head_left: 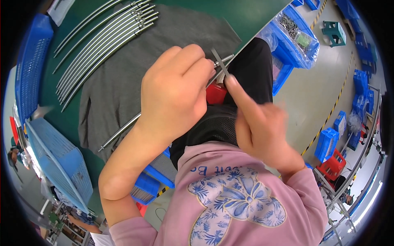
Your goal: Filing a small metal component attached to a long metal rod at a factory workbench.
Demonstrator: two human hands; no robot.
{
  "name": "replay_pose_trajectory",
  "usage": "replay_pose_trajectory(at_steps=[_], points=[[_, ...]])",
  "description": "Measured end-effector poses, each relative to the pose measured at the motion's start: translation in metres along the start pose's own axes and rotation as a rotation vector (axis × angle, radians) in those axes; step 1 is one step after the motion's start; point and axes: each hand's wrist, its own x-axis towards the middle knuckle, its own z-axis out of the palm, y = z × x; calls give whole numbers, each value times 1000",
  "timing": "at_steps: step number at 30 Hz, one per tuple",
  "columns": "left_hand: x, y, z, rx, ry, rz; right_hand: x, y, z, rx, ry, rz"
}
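Observation:
My left hand (pixel 176 90) is closed around a slim shiny metal rod (pixel 120 132). One end of the rod lies over the grey cloth (pixel 123 74), its middle is hidden behind my hand and forearm, and the stepped other end juts out past my fingers. My right hand (pixel 262 127), slightly blurred, grips a thin flat grey file (pixel 221 62), with the index finger stretched along it. The file crosses the rod's tip at an angle and seems to touch it. Several similar curved metal rods (pixel 102 49) lie side by side at the table's far left.
The green table (pixel 197 10) ends at a slanting edge on the right. Beyond it a blue bin (pixel 310 55) holds small metal parts in plastic. Blue baskets (pixel 61 160) line the left side. A green stool (pixel 334 33) and red crate (pixel 331 166) stand on the floor.

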Motion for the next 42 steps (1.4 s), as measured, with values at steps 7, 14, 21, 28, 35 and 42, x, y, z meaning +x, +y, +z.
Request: replay_pose_trajectory(at_steps=[7,14,21,28,35,42], points=[[0,0,1,1,0,-2,6,5,6,-27,9,-18],[3,0,-1,-16,11,-4,9,7,5,-38,7,-62],[0,0,0,-19,-38,2,12,17,31,7,180,-152],[5,-1,-1,-3,-11,16,15,38,67,9,453,-270],[3,2,0,7,-6,16,11,50,83,2,508,-329],[0,3,-1,-3,-28,-10,9,48,77,19,464,-334]])
